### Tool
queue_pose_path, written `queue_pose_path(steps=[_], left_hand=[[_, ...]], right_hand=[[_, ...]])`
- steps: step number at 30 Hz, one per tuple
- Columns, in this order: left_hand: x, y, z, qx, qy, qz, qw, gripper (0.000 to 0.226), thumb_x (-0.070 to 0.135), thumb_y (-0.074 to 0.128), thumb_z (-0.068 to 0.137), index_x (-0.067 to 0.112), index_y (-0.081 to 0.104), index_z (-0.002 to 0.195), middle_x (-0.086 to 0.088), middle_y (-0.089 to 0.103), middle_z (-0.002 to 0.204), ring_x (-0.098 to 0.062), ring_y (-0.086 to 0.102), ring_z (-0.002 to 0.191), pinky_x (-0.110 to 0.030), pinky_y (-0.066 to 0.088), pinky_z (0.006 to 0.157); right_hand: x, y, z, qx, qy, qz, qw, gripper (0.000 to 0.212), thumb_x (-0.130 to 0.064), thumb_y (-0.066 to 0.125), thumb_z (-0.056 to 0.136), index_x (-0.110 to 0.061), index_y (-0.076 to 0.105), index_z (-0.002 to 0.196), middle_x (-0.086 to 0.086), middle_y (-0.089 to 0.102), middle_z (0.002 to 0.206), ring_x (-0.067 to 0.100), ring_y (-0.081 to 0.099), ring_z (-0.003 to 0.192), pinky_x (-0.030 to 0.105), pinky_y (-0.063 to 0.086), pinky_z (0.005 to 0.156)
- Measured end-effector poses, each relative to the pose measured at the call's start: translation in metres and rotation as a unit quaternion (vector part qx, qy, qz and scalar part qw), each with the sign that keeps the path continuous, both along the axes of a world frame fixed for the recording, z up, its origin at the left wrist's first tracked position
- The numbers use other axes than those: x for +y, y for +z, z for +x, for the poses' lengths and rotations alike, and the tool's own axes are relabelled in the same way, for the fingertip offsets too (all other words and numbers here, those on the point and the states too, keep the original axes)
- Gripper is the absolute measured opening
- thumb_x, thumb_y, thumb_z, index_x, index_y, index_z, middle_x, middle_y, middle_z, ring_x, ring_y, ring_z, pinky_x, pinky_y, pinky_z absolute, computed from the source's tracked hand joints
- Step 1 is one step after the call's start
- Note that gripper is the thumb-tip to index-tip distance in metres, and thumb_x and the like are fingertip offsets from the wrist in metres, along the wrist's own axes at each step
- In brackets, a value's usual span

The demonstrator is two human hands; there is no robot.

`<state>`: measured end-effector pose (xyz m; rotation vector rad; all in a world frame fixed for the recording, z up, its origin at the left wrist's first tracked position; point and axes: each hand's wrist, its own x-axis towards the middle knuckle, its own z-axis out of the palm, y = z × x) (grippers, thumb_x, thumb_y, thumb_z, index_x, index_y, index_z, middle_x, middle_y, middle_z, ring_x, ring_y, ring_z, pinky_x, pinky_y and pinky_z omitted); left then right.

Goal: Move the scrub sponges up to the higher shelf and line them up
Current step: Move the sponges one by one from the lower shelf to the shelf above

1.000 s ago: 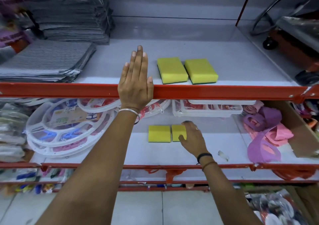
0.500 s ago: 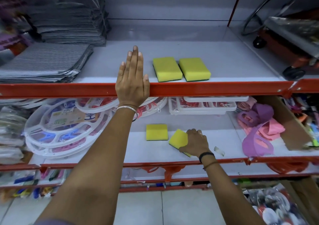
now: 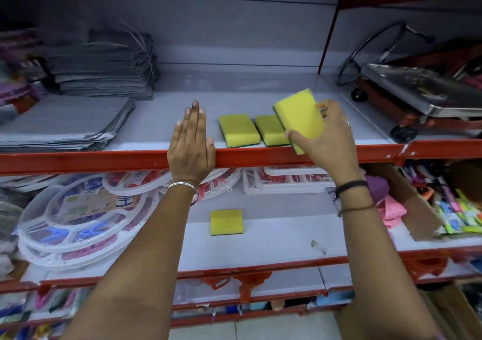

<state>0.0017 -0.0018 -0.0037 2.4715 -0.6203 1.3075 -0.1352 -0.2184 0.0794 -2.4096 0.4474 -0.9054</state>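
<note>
My right hand [image 3: 330,141] grips a yellow scrub sponge [image 3: 300,116] with a green underside, held tilted in the air just above the front edge of the higher shelf [image 3: 365,131]. Two more yellow sponges lie side by side on that shelf: the left one [image 3: 238,130] and the right one [image 3: 271,130], the latter partly hidden by the held sponge. One sponge [image 3: 226,222] rests flat on the lower shelf [image 3: 273,245]. My left hand [image 3: 191,144] lies flat, fingers extended, over the red shelf rail, left of the two shelved sponges.
Stacked grey cloths [image 3: 78,99] fill the upper shelf's left side; a metal trolley [image 3: 417,97] stands at its right. On the lower shelf are white round plastic racks [image 3: 78,225] at left, clear trays [image 3: 281,180] behind, pink and purple items [image 3: 386,201] and a cardboard box [image 3: 427,209] at right.
My right hand has picked one sponge off the lower shelf and lifted it up to the higher shelf's edge. My left hand has stayed on the rail.
</note>
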Motion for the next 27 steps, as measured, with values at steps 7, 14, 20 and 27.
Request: queue_pose_path(steps=[7,14,20,27], left_hand=[[0.0,0.0,0.0,0.0,0.0,0.005,1.0,0.056,0.025,0.03,0.091,0.004,0.031,0.143,-0.014,0.036,0.149,-0.023,0.032,0.139,-0.03,0.014,0.117],[0.0,-0.003,0.002,-0.014,0.002,0.006,1.0,0.055,0.025,0.03,0.091,0.004,0.032,0.143,-0.014,0.035,0.149,-0.022,0.031,0.139,-0.031,0.016,0.117],[-0.001,-0.004,0.003,-0.029,-0.001,0.007,1.0,0.055,0.025,0.028,0.092,0.004,0.031,0.143,-0.013,0.036,0.149,-0.022,0.031,0.139,-0.033,0.02,0.115],[0.0,-0.005,0.004,-0.041,-0.006,0.007,0.999,0.054,0.026,0.026,0.093,0.004,0.033,0.142,-0.013,0.039,0.147,-0.022,0.033,0.138,-0.034,0.023,0.114]], right_hand=[[-0.049,-0.011,0.064,0.102,-0.145,0.0,0.984,0.077,-0.052,0.068,0.073,0.0,0.043,0.125,0.025,0.049,0.126,0.043,0.047,0.119,0.048,0.041,0.098],[-0.05,-0.021,0.063,0.14,-0.187,-0.025,0.972,0.072,-0.063,0.041,0.087,-0.001,0.051,0.123,0.025,0.049,0.129,0.04,0.04,0.123,0.048,0.031,0.102],[0.022,-0.057,0.022,-0.18,-0.038,-0.031,0.982,0.035,-0.042,0.05,0.089,-0.009,0.06,0.099,0.009,0.061,0.103,0.023,0.052,0.099,0.032,0.032,0.086],[0.088,-0.201,0.022,0.052,0.174,-0.027,0.983,0.03,-0.034,0.05,0.086,-0.011,0.061,0.101,0.007,0.063,0.102,0.022,0.054,0.098,0.033,0.038,0.086]])
